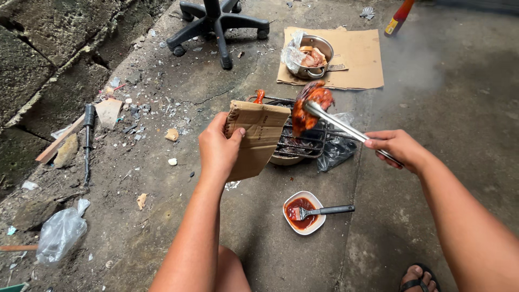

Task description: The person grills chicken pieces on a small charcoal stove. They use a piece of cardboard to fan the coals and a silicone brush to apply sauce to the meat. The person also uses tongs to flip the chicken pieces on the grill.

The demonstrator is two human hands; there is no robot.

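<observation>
My left hand (218,147) grips a folded piece of brown cardboard (255,136), held upright beside a small charcoal grill (300,144) on the concrete floor. My right hand (397,148) holds metal tongs (340,127) that pinch a reddish glazed piece of chicken (309,105) above the grill rack. In front of the grill sits a white bowl of red sauce (304,212) with a black-handled basting brush (327,210) resting in it.
A metal pot with raw meat (310,56) stands on a flat cardboard sheet (357,58) behind the grill. An office chair base (216,24) is at the back. A black plastic bag (336,150), rubble, a clear bag (60,233) and my sandalled foot (417,277) lie around.
</observation>
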